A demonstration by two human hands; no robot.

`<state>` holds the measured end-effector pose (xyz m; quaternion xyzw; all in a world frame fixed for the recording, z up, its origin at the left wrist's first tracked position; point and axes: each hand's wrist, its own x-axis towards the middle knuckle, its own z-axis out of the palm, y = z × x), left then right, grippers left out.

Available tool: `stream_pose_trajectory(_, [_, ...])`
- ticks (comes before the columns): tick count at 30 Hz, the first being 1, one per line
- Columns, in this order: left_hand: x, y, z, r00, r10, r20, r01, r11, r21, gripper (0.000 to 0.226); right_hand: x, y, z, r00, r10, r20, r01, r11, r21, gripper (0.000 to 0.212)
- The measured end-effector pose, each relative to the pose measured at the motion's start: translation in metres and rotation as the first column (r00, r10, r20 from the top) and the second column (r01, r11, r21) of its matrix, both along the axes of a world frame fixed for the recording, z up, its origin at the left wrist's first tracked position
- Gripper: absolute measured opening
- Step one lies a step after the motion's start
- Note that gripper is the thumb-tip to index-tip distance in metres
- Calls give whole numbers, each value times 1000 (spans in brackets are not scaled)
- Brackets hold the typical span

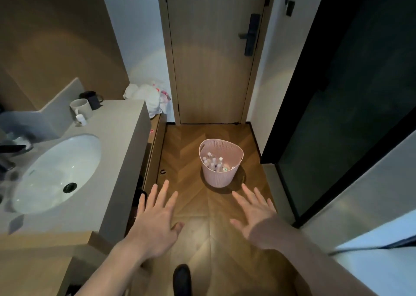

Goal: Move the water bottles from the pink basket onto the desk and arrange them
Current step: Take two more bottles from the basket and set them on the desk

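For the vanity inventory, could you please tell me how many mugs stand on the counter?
2: a white mug behind the sink, and a black mug just behind it, near the wall.

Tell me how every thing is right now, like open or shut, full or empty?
Pink perforated plastic basket: upright on the floor, holding bottles.
Small clear water bottles: standing in the basket, capped.
Left hand: open, fingers spread, holding nothing.
Right hand: open, fingers spread, holding nothing.
Tall wooden door: shut.
White oval sink: empty, no water.
White ceramic mug: upright on the counter.
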<state>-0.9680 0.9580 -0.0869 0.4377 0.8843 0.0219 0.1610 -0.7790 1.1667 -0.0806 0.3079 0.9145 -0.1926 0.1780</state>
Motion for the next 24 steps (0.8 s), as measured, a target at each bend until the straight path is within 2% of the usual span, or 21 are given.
stream_pose_trajectory(8, [-116,107,-22,988,-147,55,152,985,-88,80,-84,77,-17,986,-164,28,165,984,-71,80])
stream_pose_trajectory(14, [-172,191,-38,969,-213,122,228,966,-123,79,-127,140,-37,972,-235,19,235,959,-156,81])
stream_pose_trajectory(24, [-247,328,-89,978,-121,171,151,972,-180,75,-217,289,-78,977,-211,20,209,946,-246,76])
